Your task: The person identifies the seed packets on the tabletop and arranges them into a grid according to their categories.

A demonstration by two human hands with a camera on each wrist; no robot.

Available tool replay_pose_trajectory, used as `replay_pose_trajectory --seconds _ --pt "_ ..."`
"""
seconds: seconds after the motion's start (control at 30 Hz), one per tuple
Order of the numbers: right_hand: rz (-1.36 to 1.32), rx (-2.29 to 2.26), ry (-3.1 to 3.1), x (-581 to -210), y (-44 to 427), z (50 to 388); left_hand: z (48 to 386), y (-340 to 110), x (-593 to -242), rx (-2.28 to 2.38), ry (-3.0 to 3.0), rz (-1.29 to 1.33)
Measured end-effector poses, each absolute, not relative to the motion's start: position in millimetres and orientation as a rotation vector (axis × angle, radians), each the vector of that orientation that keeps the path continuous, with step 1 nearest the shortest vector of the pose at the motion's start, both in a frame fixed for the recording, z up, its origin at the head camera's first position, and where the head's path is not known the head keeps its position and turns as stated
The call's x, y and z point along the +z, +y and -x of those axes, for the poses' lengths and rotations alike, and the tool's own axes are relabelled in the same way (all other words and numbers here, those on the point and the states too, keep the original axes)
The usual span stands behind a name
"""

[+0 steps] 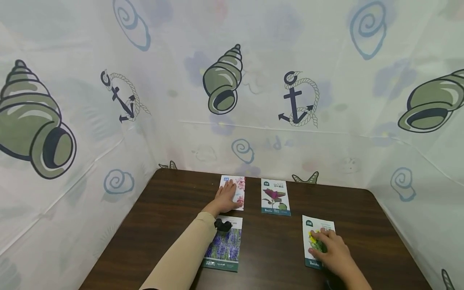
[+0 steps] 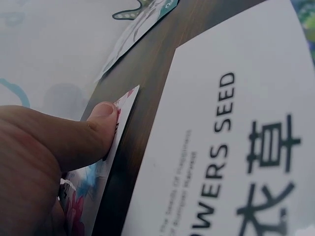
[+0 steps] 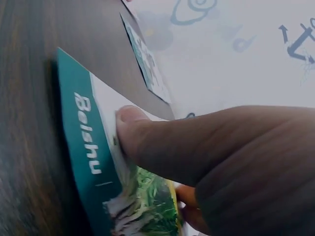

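My left hand (image 1: pixel 225 198) lies over a white packet with pink blossoms (image 1: pixel 240 193) at the back of the table, fingers stretched out and thumb near its lower edge. In the left wrist view the thumb touches this pink packet (image 2: pixel 78 211). My right hand (image 1: pixel 333 251) rests on a packet with yellow flowers (image 1: pixel 308 225) at the right. Its fingers are spread, slightly bent, over the picture. In the right wrist view the thumb presses on the packet's front, above the green "Beishu" band (image 3: pixel 83 147). My fingers hide part of both packets.
A purple lavender packet (image 1: pixel 226 247), with "FLOWERS SEED" lettering partly visible close up, lies under my left forearm. A packet with a magenta leafy plant (image 1: pixel 275 197) lies at the back middle. The dark wooden table (image 1: pixel 268 249) meets a shell-printed curtain (image 1: pixel 261 141).
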State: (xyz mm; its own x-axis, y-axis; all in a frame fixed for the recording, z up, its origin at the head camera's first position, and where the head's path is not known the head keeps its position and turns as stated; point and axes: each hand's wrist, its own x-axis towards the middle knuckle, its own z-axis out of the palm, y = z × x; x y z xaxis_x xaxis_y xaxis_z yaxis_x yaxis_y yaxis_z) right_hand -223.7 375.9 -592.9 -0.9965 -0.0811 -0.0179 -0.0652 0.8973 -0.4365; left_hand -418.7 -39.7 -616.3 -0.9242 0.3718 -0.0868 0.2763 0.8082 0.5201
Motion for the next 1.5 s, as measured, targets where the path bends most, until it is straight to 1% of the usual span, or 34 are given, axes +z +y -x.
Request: replay_pose_trajectory --seconds 0.2,0.63,1.13,1.27,1.5 --pt "0.163 -0.675 3.030 -590.1 370.0 221.4 418.1 -40.0 -616.1 0.752 2.814 -0.515" --pt "0.160 -0.668 3.056 -589.0 356.1 219.4 420.3 -40.8 -619.3 0.712 2.832 -0.514" --pt "0.163 -0.798 3.034 -595.9 341.8 214.9 416.3 -37.9 -619.2 0.758 2.827 -0.525" --pt "0.204 -0.876 2.981 -598.1 338.1 215.7 416.9 -38.7 -620.5 0.743 2.829 -0.531" --pt "0.250 -0.869 2.951 -597.6 336.4 219.8 416.3 -39.7 -614.0 0.806 2.810 -0.537"
